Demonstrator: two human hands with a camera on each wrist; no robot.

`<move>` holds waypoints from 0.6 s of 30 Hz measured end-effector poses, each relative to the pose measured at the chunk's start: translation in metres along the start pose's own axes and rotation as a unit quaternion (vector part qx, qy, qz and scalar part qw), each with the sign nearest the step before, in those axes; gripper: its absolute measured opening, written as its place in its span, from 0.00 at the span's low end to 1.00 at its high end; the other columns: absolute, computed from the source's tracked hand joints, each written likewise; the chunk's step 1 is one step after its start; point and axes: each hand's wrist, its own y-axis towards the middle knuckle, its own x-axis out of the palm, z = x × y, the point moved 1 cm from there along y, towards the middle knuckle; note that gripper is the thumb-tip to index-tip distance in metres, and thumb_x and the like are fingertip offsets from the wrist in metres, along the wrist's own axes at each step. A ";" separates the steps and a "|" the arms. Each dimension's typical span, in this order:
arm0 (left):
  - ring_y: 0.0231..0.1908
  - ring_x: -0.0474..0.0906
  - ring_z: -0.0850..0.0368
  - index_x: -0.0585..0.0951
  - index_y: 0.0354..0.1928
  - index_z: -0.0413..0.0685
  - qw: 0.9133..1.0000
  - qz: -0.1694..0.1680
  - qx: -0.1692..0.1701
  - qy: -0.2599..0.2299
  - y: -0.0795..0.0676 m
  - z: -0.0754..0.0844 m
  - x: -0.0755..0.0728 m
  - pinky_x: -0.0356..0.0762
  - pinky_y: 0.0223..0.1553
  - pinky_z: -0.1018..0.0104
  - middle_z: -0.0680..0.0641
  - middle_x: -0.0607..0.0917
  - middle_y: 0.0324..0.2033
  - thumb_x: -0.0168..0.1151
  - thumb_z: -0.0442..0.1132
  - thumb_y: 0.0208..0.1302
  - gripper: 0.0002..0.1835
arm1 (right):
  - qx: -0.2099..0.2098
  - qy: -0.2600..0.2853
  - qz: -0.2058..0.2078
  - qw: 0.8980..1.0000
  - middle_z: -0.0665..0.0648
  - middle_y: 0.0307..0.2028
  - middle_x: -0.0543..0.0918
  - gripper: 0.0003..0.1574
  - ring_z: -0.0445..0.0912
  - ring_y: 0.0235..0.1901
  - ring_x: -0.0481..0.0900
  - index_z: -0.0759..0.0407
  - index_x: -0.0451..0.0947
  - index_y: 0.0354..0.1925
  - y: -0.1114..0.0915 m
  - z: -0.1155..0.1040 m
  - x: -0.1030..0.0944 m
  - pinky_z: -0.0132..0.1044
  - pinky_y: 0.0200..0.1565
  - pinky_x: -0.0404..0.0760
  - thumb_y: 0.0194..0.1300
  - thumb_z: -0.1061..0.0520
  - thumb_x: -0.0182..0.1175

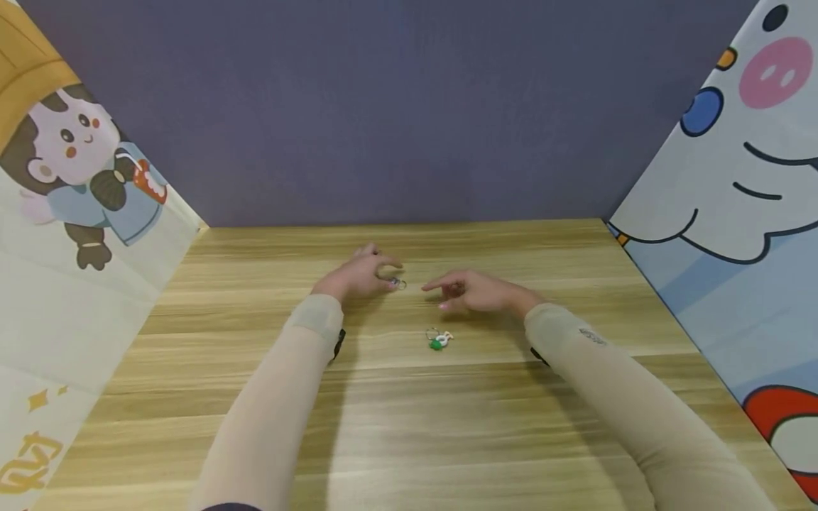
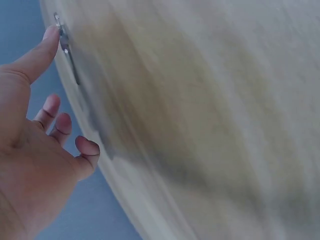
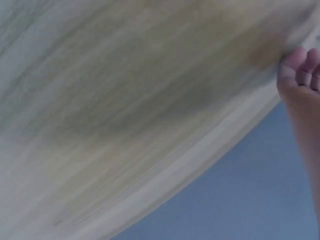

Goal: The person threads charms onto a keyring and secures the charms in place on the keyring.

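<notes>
A small metal ring with a dark clasp-like piece [image 1: 400, 284] lies on the wooden table, at the thumb tip of my left hand [image 1: 361, 275]. That thumb also meets the metal piece [image 2: 64, 40] in the left wrist view, while the index finger reaches out above, apart from the thumb. My right hand [image 1: 476, 289] hovers to the right of the ring, index finger pointing left and the other fingers bent, with nothing seen in it. Nearer to me lies a keychain [image 1: 439, 341] with a metal ring and a green and white charm.
The light wooden table [image 1: 409, 440] runs back to a plain dark blue-grey wall [image 1: 409, 113]. Cartoon-printed panels stand along the left [image 1: 83, 305] and right [image 1: 690, 206] sides.
</notes>
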 end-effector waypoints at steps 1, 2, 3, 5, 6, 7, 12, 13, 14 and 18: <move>0.86 0.39 0.38 0.77 0.74 0.67 1.000 0.000 -0.001 -0.003 0.001 -0.001 0.001 0.48 0.80 0.26 0.39 0.49 0.85 0.65 0.52 0.76 0.26 | -0.006 -0.001 -0.008 1.000 0.52 0.62 0.82 0.31 0.49 0.60 0.78 0.41 0.77 0.73 0.001 -0.001 0.002 0.53 0.67 0.77 0.75 0.50 0.68; 0.86 0.39 0.38 0.78 0.73 0.67 1.000 0.002 0.000 -0.007 0.001 -0.002 0.002 0.48 0.80 0.26 0.40 0.50 0.85 0.66 0.52 0.76 0.26 | -0.011 0.000 -0.018 1.000 0.52 0.64 0.81 0.30 0.50 0.62 0.77 0.41 0.78 0.72 0.002 -0.003 0.005 0.54 0.68 0.77 0.75 0.51 0.68; 0.85 0.40 0.38 0.79 0.72 0.67 1.000 0.003 0.001 -0.010 0.002 -0.004 0.002 0.48 0.80 0.26 0.40 0.51 0.84 0.66 0.52 0.76 0.25 | -0.014 0.003 -0.028 0.999 0.51 0.65 0.81 0.30 0.50 0.62 0.78 0.41 0.79 0.72 0.004 -0.003 0.007 0.53 0.68 0.77 0.75 0.51 0.68; 0.84 0.44 0.39 0.81 0.69 0.69 1.000 0.004 0.000 -0.017 0.004 -0.006 0.005 0.47 0.80 0.25 0.42 0.56 0.82 0.68 0.52 0.74 0.23 | -0.019 0.000 -0.050 0.999 0.50 0.63 0.81 0.29 0.48 0.59 0.78 0.40 0.79 0.71 0.005 -0.005 0.010 0.50 0.65 0.78 0.74 0.51 0.68; 0.83 0.47 0.40 0.82 0.68 0.70 1.000 0.005 0.001 -0.021 0.005 -0.006 0.006 0.47 0.80 0.26 0.44 0.59 0.81 0.69 0.52 0.74 0.22 | -0.020 -0.001 -0.061 0.998 0.50 0.63 0.82 0.28 0.47 0.58 0.77 0.39 0.80 0.70 0.006 -0.005 0.011 0.49 0.64 0.78 0.75 0.50 0.68; 0.83 0.49 0.40 0.83 0.66 0.70 1.000 0.004 0.003 -0.025 0.006 -0.007 0.008 0.45 0.79 0.25 0.45 0.61 0.79 0.70 0.53 0.73 0.22 | -0.020 -0.003 -0.073 0.997 0.50 0.62 0.82 0.28 0.47 0.57 0.77 0.39 0.80 0.70 0.007 -0.005 0.012 0.48 0.63 0.78 0.74 0.50 0.68; 0.84 0.47 0.40 0.85 0.64 0.74 0.999 -0.017 0.002 -0.038 0.009 -0.010 0.011 0.37 0.79 0.23 0.46 0.61 0.82 0.71 0.55 0.71 0.21 | -0.001 -0.020 -0.108 0.994 0.49 0.60 0.79 0.24 0.46 0.57 0.73 0.37 0.84 0.66 0.007 -0.004 0.014 0.46 0.62 0.74 0.74 0.48 0.69; 0.85 0.44 0.40 0.85 0.64 0.75 0.999 -0.023 -0.003 -0.044 0.010 -0.011 0.010 0.34 0.79 0.23 0.46 0.58 0.83 0.70 0.55 0.71 0.21 | 0.001 -0.021 -0.111 0.994 0.50 0.58 0.78 0.23 0.47 0.56 0.71 0.38 0.85 0.65 0.007 -0.004 0.015 0.46 0.61 0.72 0.74 0.48 0.69; 0.85 0.42 0.40 0.85 0.64 0.76 0.998 -0.029 -0.010 -0.050 0.010 -0.012 0.010 0.34 0.80 0.24 0.46 0.56 0.85 0.70 0.55 0.71 0.20 | 0.001 -0.022 -0.112 0.993 0.51 0.56 0.77 0.22 0.47 0.55 0.70 0.39 0.85 0.64 0.007 -0.003 0.016 0.45 0.60 0.71 0.74 0.48 0.69; 0.85 0.43 0.41 0.85 0.61 0.80 0.996 -0.044 -0.032 -0.064 0.015 -0.014 0.007 0.36 0.81 0.27 0.50 0.60 0.84 0.70 0.56 0.72 0.18 | -0.002 -0.011 -0.111 0.994 0.53 0.51 0.73 0.20 0.49 0.53 0.65 0.41 0.87 0.61 0.007 -0.001 0.019 0.45 0.57 0.66 0.73 0.49 0.70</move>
